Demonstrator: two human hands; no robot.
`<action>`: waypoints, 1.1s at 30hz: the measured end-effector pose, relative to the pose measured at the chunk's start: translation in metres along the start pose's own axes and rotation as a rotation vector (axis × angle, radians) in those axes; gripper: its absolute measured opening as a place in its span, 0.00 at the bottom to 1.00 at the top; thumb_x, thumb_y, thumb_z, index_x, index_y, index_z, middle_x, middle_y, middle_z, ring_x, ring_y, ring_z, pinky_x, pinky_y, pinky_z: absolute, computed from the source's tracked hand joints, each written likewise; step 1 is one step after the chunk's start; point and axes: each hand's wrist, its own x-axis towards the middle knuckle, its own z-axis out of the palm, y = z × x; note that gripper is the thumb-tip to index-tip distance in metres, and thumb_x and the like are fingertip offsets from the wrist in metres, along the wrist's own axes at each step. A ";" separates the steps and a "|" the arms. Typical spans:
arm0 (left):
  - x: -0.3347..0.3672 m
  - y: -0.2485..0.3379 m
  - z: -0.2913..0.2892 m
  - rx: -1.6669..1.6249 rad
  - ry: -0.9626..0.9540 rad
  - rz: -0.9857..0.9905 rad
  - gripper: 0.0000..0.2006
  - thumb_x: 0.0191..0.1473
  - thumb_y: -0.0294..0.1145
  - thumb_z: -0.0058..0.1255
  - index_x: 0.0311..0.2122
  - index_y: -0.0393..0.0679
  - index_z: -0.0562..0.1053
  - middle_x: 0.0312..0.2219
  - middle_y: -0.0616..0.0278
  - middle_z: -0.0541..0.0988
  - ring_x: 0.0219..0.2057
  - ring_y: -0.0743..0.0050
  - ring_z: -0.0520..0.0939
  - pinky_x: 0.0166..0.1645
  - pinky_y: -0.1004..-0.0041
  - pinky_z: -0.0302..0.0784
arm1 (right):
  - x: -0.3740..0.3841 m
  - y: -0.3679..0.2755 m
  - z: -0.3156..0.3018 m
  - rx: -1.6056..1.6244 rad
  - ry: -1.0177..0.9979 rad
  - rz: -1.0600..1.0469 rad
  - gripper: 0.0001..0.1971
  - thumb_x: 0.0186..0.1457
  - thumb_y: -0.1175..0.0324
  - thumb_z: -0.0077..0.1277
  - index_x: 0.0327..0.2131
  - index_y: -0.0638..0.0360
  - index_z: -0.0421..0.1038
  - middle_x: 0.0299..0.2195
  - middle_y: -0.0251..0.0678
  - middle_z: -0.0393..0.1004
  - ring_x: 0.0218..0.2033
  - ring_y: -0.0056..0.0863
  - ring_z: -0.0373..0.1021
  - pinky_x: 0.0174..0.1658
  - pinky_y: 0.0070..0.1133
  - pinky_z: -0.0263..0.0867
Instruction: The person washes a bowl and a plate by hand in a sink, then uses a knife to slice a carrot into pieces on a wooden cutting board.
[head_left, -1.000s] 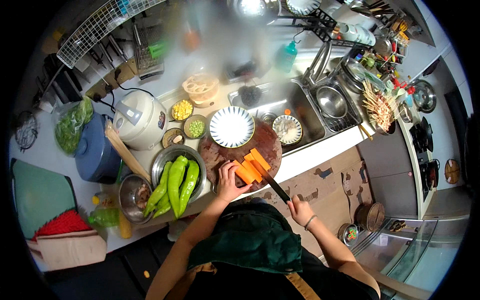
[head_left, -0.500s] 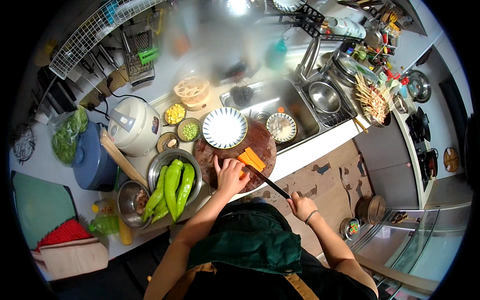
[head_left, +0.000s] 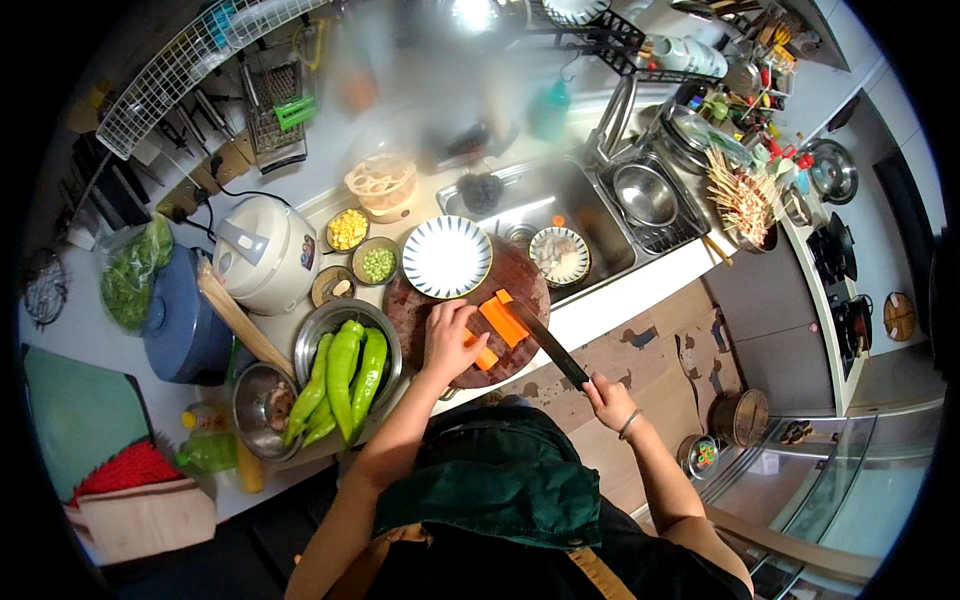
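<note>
Left hand: the left hand (head_left: 452, 338) lies palm down on the round dark wooden chopping board (head_left: 420, 310), fingers curled together over an orange carrot piece (head_left: 486, 357); a second ago it rested further left on the board's near edge, so it has slid in over the cut pieces.
Right hand: the right hand (head_left: 608, 398) is closed around the handle of a long dark-bladed kitchen knife (head_left: 545, 342); blade slants up and left, tip at the carrot.
Carrot: flat orange carrot slabs (head_left: 503, 320) lie on the right half of the board, just beside the blade; over the last second the heap has thinned and spread flatter.
Reading of the change: cutting appears under way, with the left hand steadying pieces close to the edge.
Board's neighbours: white blue-striped plate (head_left: 446, 256) overlapping the board's far rim; steel bowl of long green peppers (head_left: 346, 368) just left.
Surface: pale kitchen surface (head_left: 600, 300) beside the steel sink (head_left: 570, 200); white rice cooker (head_left: 262, 252) well left.
</note>
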 end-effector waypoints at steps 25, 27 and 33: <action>-0.048 -0.020 0.009 -0.189 0.133 -0.042 0.26 0.44 0.34 0.65 0.46 0.38 0.67 0.46 0.50 0.68 0.48 0.47 0.70 0.52 0.59 0.68 | 0.028 -0.058 0.045 -0.289 -0.089 -0.104 0.16 0.63 0.57 0.40 0.34 0.62 0.60 0.17 0.54 0.72 0.21 0.55 0.72 0.25 0.42 0.69; -0.048 -0.020 0.010 -0.212 0.129 -0.052 0.24 0.45 0.32 0.63 0.46 0.38 0.67 0.46 0.50 0.68 0.48 0.47 0.70 0.52 0.59 0.68 | 0.027 -0.058 0.046 -0.310 -0.095 -0.097 0.16 0.63 0.56 0.40 0.34 0.62 0.60 0.17 0.54 0.72 0.22 0.55 0.72 0.25 0.42 0.69; -0.045 -0.020 0.012 -0.236 0.163 -0.050 0.24 0.42 0.29 0.63 0.45 0.38 0.67 0.44 0.50 0.70 0.46 0.47 0.71 0.52 0.60 0.68 | 0.026 -0.061 0.053 -0.385 -0.113 -0.107 0.15 0.63 0.58 0.41 0.34 0.63 0.58 0.18 0.52 0.73 0.23 0.52 0.73 0.25 0.40 0.69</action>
